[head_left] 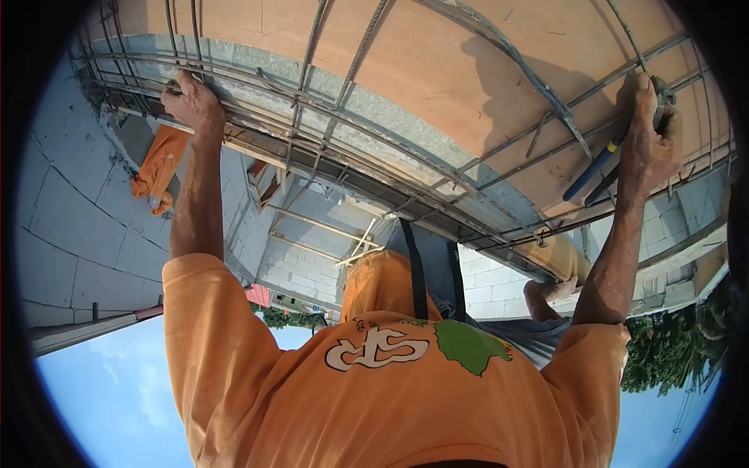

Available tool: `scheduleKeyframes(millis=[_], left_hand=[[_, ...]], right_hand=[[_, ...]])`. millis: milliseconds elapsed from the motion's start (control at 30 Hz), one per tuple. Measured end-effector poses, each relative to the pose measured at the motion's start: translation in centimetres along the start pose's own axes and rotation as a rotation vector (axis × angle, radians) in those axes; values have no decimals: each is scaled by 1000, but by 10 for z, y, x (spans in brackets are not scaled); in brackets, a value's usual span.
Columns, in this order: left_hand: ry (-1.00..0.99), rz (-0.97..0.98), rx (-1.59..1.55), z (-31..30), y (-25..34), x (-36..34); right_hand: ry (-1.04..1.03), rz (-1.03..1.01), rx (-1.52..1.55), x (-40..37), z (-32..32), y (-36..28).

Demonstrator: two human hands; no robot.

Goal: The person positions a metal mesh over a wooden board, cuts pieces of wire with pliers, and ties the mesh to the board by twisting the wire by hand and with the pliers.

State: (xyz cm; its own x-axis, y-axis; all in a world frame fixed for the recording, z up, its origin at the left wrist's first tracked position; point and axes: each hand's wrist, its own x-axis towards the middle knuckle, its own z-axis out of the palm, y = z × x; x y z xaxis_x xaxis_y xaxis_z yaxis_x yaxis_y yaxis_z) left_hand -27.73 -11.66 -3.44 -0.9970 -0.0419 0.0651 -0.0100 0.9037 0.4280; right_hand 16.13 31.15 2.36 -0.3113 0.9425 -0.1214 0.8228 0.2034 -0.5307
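Observation:
My left hand (193, 103) is closed at the upper left, its fingers curled at a steel reinforcing bar (234, 76) of the rebar cage. Whether it also pinches a thin wire cannot be made out. My right hand (654, 148), on the far right, grips a pair of pliers (587, 173) with blue and yellow handle covers. The handles stick out to the left of the palm; the metal head shows beyond the fingers, beside the bars. Crossing bars (546, 144) run between both hands, over a brownish board (421, 70).
An orange cloth (161, 168) hangs on the left near a grey block wall (78, 226). Below the cage lie wooden poles (308, 226) and white block walls (296, 269). My bare foot (554, 290) rests near the board's edge. Trees (679, 343) stand at the right.

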Motion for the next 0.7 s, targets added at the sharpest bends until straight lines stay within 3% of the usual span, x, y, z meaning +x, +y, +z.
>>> scheduleKeyframes(millis=[33,67,167,367,500,700], left_hand=[[29,19,137,-4,1,3],[-13,32,32,-4,1,3],[14,-19,108,-8,25,-12],[86,83,96,-9,36,-22],[93,74,118,-8,32,-19],[28,39,130,-10,26,-20]], right_hand=[[-26,54,-69,1,0,0],[26,0,-92,4,2,2],[62,-150,-257,5,2,3],[32,-180,-283,5,0,-7],[46,-203,-114,5,3,-18],[35,-225,-180,2,5,-9]])
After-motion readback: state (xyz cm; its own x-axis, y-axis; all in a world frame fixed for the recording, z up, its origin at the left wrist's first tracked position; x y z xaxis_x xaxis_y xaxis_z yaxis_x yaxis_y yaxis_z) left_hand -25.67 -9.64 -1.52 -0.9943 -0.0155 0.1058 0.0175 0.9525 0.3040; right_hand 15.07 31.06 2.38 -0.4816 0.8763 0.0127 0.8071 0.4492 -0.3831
